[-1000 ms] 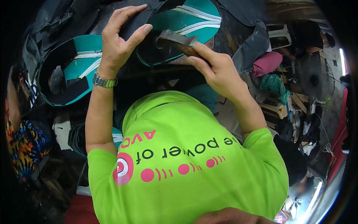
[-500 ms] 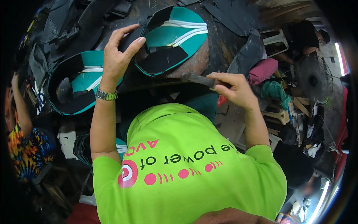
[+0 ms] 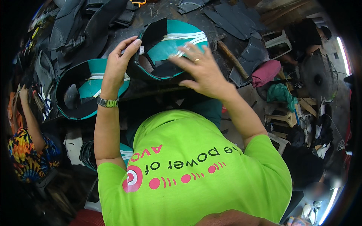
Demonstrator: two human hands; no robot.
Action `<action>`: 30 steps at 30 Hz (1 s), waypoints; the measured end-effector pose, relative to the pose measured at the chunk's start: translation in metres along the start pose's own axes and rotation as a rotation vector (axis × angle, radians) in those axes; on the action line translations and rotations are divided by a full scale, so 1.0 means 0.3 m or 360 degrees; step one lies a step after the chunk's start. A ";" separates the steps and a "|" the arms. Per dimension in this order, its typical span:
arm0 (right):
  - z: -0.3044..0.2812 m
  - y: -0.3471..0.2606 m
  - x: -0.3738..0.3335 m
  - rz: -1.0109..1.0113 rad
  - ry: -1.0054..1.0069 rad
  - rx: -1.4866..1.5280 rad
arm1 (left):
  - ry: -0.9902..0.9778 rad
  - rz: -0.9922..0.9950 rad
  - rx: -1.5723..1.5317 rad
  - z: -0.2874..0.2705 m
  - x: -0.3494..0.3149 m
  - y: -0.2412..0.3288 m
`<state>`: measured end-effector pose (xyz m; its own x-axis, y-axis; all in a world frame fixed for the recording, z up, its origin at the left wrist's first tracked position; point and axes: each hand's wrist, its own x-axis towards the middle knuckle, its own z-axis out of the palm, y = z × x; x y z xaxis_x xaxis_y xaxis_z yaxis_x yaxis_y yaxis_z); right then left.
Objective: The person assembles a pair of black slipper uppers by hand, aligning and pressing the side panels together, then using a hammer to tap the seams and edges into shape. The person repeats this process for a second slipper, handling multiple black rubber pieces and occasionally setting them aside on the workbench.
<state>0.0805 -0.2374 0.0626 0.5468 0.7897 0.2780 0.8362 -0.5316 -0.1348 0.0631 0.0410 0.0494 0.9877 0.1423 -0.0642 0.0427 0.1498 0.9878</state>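
A teal shoe upper (image 3: 171,26) with a black lining and white stripes lies on the dark worktable in front of me. My left hand (image 3: 120,58), a watch on its wrist, pinches the left edge of this upper between thumb and fingers. My right hand (image 3: 201,69) is spread over the upper's right side, fingers apart and a little blurred; whether it touches the stripes I cannot tell. Just beyond it a hammer (image 3: 232,60) with a wooden handle lies on the table. A second, matching upper (image 3: 100,64) sits to the left, behind my left forearm.
Black cut pieces (image 3: 66,28) are piled at the back left, and more black pieces (image 3: 235,20) lie at the back right. Scissors (image 3: 47,105) are near the left edge. A co-worker's arm (image 3: 30,116) shows at far left; a fan (image 3: 318,79) stands at right.
My right hand has let go of the hammer, which now lies on the table, and has moved left over the upper. My left fingers have closed on the upper's edge.
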 end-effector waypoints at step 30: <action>0.097 0.017 -0.021 0.1293 0.0814 0.3384 | 0.0248 -0.0202 -0.0840 0.214 -0.164 -0.118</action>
<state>0.0825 -0.2361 0.0324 0.8990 0.3659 -0.2407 -0.4300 0.6329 -0.6439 0.0227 -0.0342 0.0268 0.9441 0.2283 -0.2377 0.0391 0.6384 0.7687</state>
